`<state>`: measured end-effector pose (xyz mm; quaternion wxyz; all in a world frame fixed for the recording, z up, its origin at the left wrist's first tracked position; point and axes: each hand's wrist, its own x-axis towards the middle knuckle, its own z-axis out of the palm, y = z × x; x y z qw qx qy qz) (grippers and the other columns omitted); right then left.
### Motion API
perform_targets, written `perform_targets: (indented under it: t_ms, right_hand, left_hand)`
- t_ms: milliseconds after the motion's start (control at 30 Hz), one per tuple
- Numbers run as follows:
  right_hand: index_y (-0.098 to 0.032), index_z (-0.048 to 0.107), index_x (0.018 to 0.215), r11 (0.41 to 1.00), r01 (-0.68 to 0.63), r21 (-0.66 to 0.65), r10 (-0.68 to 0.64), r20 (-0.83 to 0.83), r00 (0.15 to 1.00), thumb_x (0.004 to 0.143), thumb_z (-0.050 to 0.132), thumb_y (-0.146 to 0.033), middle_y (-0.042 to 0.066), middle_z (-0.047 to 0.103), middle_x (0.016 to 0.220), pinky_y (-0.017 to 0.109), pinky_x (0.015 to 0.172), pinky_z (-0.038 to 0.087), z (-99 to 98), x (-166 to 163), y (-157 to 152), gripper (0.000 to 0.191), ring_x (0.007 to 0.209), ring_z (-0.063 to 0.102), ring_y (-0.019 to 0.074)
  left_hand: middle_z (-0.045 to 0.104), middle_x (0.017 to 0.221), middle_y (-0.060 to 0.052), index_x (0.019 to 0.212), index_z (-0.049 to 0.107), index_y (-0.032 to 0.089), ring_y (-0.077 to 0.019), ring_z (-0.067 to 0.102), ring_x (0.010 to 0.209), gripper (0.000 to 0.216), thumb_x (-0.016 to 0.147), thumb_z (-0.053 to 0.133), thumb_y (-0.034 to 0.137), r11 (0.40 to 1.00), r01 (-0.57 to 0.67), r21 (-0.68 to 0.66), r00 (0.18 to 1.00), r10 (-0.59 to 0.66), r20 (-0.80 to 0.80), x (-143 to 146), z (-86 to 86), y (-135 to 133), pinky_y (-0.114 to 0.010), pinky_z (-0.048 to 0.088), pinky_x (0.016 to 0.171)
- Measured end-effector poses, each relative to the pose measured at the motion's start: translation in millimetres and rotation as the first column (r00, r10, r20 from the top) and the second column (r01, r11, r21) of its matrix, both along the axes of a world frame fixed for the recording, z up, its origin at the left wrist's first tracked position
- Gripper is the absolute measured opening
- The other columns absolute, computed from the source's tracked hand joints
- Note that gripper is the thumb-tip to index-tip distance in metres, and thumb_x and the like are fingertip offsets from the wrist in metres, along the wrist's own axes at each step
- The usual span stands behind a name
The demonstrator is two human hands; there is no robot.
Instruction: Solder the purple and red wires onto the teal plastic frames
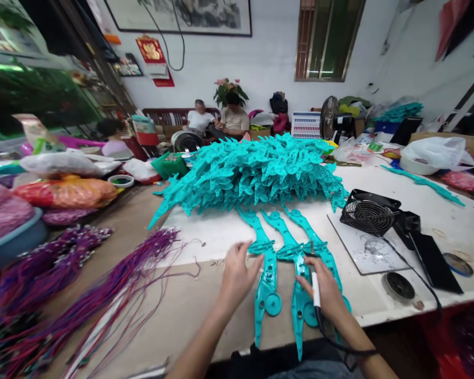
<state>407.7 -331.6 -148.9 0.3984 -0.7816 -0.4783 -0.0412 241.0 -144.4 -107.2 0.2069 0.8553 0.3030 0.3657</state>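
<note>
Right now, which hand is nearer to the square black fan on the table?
Right. The right hand, holding a white-handled tool, is left of the square black fan and closer to the wearer; the left hand is farther left, at the leftmost laid-out turquoise piece.

On the far wall we see a framed picture (213,20), a red wall hanging (149,50) and a window (327,41). Below, two people (236,121) sit on a wooden seat (160,115) before a leafy plant (224,95). Rightward we find a white crate (306,126) beside a round fan (328,119); leftward, a blue basin (16,246).
</note>
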Motion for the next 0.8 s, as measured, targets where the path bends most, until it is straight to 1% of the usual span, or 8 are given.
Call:
perform_targets:
  t_ms: [100, 233, 333, 433, 533, 600, 700, 800]
  right_hand:
    - [-0.025, 0.061, 0.113, 0.998, 0.036, 0.052, -0.036, -0.009, 0.999, 0.089, 0.06, -0.046, 0.009, 0.071, 0.115, 0.046, 0.094, 0.055, -6.8, 19.8, -11.1, 0.032, 0.109, 0.067, 0.0275]
    - [-0.024, 0.063, 0.108, 0.986, 0.159, 0.046, -0.15, -0.163, 0.975, 0.086, 0.057, -0.056, 0.01, 0.072, 0.116, 0.047, 0.095, 0.056, -18.0, 36.2, -24.2, 0.039, 0.108, 0.068, 0.0289]
    - [-0.024, 0.061, 0.109, 0.973, 0.231, 0.019, -0.213, -0.322, 0.923, 0.085, 0.055, -0.06, 0.01, 0.072, 0.12, 0.046, 0.098, 0.055, -20.0, 37.7, -28.1, 0.044, 0.112, 0.068, 0.0289]
    - [-0.024, 0.061, 0.106, 0.972, 0.237, 0.01, -0.212, -0.41, 0.887, 0.081, 0.055, -0.062, 0.01, 0.072, 0.119, 0.045, 0.099, 0.054, -14.1, 34.2, -25.7, 0.046, 0.112, 0.068, 0.0296]
    - [-0.023, 0.061, 0.104, 0.973, 0.232, -0.012, -0.213, -0.45, 0.867, 0.076, 0.056, -0.066, 0.011, 0.073, 0.114, 0.046, 0.092, 0.057, -1.9, 31.1, -22.3, 0.051, 0.103, 0.071, 0.0311]
    - [-0.023, 0.06, 0.107, 0.978, 0.209, -0.032, -0.199, -0.463, 0.864, 0.078, 0.055, -0.067, 0.012, 0.073, 0.113, 0.044, 0.086, 0.058, 7.9, 31.7, -23.3, 0.053, 0.098, 0.072, 0.0301]
    - [-0.023, 0.058, 0.111, 0.988, 0.149, -0.048, -0.155, -0.422, 0.893, 0.08, 0.055, -0.066, 0.011, 0.073, 0.112, 0.044, 0.087, 0.057, 19.0, 40.9, -31.2, 0.053, 0.099, 0.071, 0.0288]
    - [-0.022, 0.058, 0.11, 0.989, 0.133, -0.061, -0.145, -0.331, 0.932, 0.076, 0.057, -0.069, 0.014, 0.071, 0.114, 0.048, 0.093, 0.054, 18.0, 57.7, -42.1, 0.057, 0.103, 0.069, 0.0309]
  left_hand:
    - [0.061, 0.119, -0.017, 0.136, 0.057, 0.017, -0.0304, 0.058, 0.115, 0.052, 0.089, 0.062, 0.04, 0.993, -0.031, 0.116, 0.994, 0.019, 0.105, 62.9, 56.8, 51.6, -0.045, 0.049, 0.1]
    - [0.059, 0.127, -0.022, 0.142, 0.055, 0.015, -0.0364, 0.054, 0.121, 0.064, 0.083, 0.072, 0.036, 0.991, -0.06, 0.121, 0.997, 0.066, -0.05, 155.3, 119.9, 96.9, -0.048, 0.043, 0.104]
    - [0.067, 0.119, -0.022, 0.132, 0.065, 0.012, -0.0365, 0.059, 0.116, 0.048, 0.084, 0.068, 0.023, 0.999, -0.008, -0.045, 0.997, 0.005, -0.075, 195.9, 141.6, 112.6, -0.046, 0.045, 0.101]
    - [0.073, 0.107, -0.018, 0.12, 0.071, 0.009, -0.0296, 0.066, 0.104, 0.035, 0.089, 0.056, 0.013, 0.991, 0.026, -0.132, 0.999, -0.028, -0.015, 206.3, 152.4, 120.1, -0.038, 0.049, 0.094]
    - [0.075, 0.097, -0.012, 0.126, 0.068, 0.009, -0.0209, 0.068, 0.084, 0.039, 0.094, 0.046, 0.016, 0.988, 0.035, -0.148, 0.999, -0.029, 0.045, 186.6, 162.5, 117.7, -0.031, 0.054, 0.081]
    - [0.075, 0.089, -0.008, 0.13, 0.066, 0.009, -0.0169, 0.066, 0.072, 0.042, 0.096, 0.045, 0.021, 0.988, 0.054, -0.143, 0.992, -0.037, 0.122, 152.5, 166.2, 106.5, -0.027, 0.054, 0.072]
    - [0.076, 0.09, -0.005, 0.126, 0.07, 0.012, -0.0175, 0.068, 0.076, 0.043, 0.093, 0.052, 0.032, 0.995, 0.085, -0.057, 0.954, -0.065, 0.293, 67.6, 156.9, 69.1, -0.028, 0.056, 0.075]
    - [0.077, 0.11, -0.004, 0.123, 0.073, 0.02, -0.0225, 0.071, 0.1, 0.042, 0.092, 0.056, 0.042, 0.997, -0.064, -0.044, 0.971, 0.073, 0.227, -38.9, 124.2, 11.1, -0.033, 0.056, 0.093]
